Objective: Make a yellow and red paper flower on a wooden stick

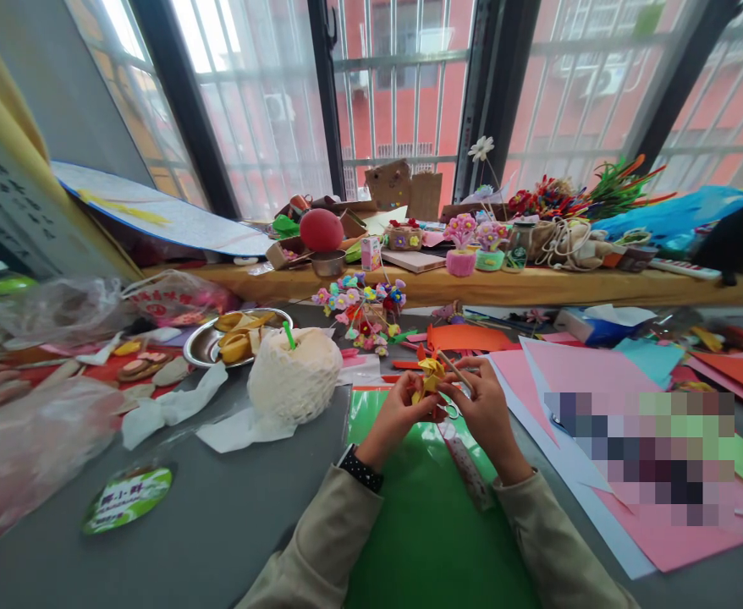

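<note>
A small piece of folded yellow paper (431, 375), shaped like an origami flower, is pinched in the fingers of my left hand (404, 408). Close beside it, my right hand (482, 406) holds a thin wooden stick (453, 369), its tip slanting toward the paper; whether it is a pencil I cannot tell. The right fingertips also touch the yellow paper or come very near it. Below both hands lies a green mat (428, 524). A patterned ruler (466, 467) rests on the mat, and a metal ring like a scissor handle (452, 410) shows between my hands.
Pink and white paper sheets (651, 541) lie to the right. On the left are a netted white coconut (295, 381), a metal plate (197, 345) with yellow peels, and a green oval label (129, 501). Craft flowers (368, 309) stand behind, before a cluttered wooden sill (270, 283).
</note>
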